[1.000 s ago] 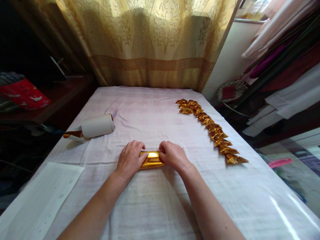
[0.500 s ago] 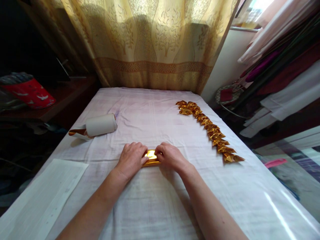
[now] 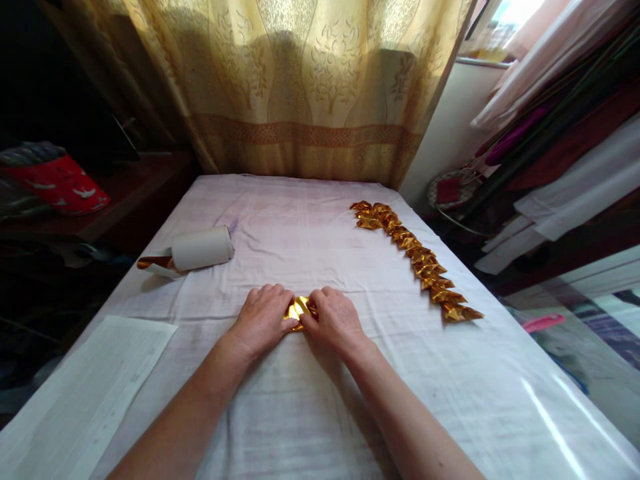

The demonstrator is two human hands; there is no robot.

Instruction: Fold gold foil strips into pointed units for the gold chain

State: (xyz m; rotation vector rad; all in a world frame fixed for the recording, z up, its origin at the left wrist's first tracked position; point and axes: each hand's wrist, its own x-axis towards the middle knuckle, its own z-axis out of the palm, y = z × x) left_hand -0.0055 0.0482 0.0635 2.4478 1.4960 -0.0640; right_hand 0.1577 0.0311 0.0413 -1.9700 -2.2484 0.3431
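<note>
A small folded piece of gold foil paper lies on the sheet-covered surface between my hands. My left hand grips its left end, the thumb along the near edge and the fingers curled over the far side. At the other end my right hand pinches the foil, its thumb close to the left thumb. Both palms hide the ends of the piece. To the right runs a curved row of folded gold foil pieces, nested one against another.
A roll of white-backed gold foil paper rests at the left with its loose end sticking out. Nearer me is a white sheet of paper. Beyond the far edge hangs a gold curtain. Clothes hang at the right.
My right hand has moved slightly left, closer to my left hand. Less of the gold foil paper shows between them, and its surface now looks creased.
</note>
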